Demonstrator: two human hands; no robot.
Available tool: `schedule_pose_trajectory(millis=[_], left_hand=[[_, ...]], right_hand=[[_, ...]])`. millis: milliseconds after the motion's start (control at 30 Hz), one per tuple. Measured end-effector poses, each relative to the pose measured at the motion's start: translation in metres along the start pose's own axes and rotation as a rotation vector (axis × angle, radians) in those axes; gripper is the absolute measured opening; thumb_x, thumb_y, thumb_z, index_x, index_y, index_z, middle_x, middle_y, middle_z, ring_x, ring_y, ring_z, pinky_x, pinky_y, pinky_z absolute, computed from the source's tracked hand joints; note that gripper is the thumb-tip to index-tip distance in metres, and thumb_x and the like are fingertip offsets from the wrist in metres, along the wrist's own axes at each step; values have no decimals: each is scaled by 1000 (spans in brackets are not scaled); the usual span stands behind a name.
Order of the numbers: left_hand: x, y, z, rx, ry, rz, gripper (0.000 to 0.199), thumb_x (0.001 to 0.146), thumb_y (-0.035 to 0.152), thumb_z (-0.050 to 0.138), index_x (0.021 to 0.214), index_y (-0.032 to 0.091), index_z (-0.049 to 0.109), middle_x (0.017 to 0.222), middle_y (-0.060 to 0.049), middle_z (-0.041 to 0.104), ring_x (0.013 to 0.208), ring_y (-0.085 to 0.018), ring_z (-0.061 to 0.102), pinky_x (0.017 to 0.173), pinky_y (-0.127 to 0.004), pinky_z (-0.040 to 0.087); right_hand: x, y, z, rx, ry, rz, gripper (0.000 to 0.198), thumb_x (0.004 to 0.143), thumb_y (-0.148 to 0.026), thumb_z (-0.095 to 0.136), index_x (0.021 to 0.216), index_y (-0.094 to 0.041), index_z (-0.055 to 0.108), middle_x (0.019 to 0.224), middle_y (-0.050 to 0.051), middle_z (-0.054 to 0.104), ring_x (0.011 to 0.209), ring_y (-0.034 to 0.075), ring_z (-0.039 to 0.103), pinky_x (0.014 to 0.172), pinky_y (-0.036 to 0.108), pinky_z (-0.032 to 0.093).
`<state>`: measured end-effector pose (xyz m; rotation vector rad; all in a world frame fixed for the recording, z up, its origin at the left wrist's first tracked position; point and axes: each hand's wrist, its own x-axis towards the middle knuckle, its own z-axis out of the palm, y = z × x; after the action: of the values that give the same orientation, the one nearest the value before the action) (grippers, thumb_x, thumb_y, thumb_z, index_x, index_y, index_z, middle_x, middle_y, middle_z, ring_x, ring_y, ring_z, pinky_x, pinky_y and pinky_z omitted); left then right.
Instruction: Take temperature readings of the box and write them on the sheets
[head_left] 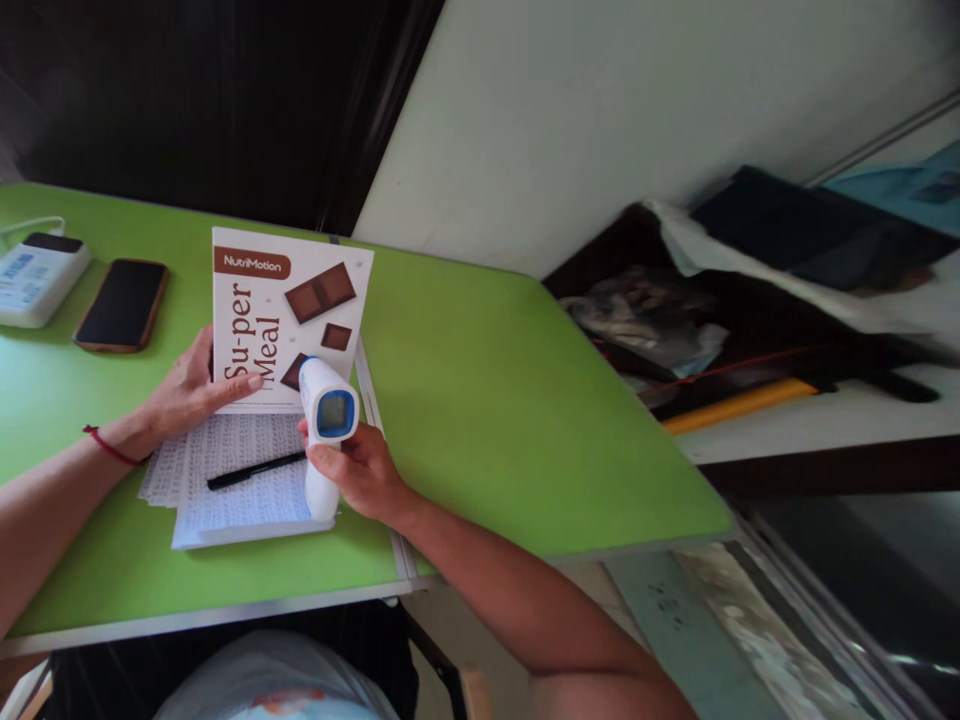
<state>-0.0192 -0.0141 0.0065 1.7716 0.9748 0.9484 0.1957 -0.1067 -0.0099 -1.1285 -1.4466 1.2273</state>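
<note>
My left hand (196, 388) grips the lower left side of a white box (292, 320) printed "NutriMotion Su-per Meal" with chocolate pieces, its thumb lying across the front. The box stands upright above the papers. In my right hand (367, 472) is a white infrared thermometer (322, 495), fingers wrapped round its handle and its blue-framed screen facing me. The thermometer's head overlaps the box's lower right corner; whether they touch I cannot tell. Beneath both lie handwritten sheets (247, 515) with a black pen (251, 470) on top.
A phone (122, 305) and a white power bank (41, 280) with a cable lie at the left of the green folding table (480, 420). Beyond the table's right edge, a shelf holds plastic bags (652, 320) and a yellow-handled object (739, 405). A wall rises behind.
</note>
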Motion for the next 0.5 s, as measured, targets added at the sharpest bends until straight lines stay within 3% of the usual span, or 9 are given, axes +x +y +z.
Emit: schedule_pose_trajectory(millis=[167,300,400,500], left_hand=[[0,0,-2,46,21,-30,64,73,47,76,124,20,48,121,-12,63,108,-32,61,89,-48,54],[1,2,-3,44,-27,-19,63,74,45,76,126,22,48,121,-10,64,107,-30,63,88,-44,56],[2,4,-3,-3,-34,-24,64,74,44,77,126,21,48,121,-11,64,105,-30,63,85,-44,57],[2,6,-3,-24,-10,-59,65,71,45,78,124,20,50,119,-13,65,103,-32,64,83,-47,57]], right_hand=[[2,2,-4,8,-13,-33,24,73,-45,65,74,-21,61,68,0,58,62,13,51,56,27,45],[3,-2,-16,12,36,-137,31,70,-51,68,74,-21,63,73,2,63,67,16,58,64,32,50],[5,-10,-28,40,155,-226,36,75,-57,62,79,-21,64,77,4,66,72,19,62,68,36,53],[13,-14,-45,-56,375,-269,34,79,-54,59,75,-21,62,70,2,64,64,16,59,62,33,52]])
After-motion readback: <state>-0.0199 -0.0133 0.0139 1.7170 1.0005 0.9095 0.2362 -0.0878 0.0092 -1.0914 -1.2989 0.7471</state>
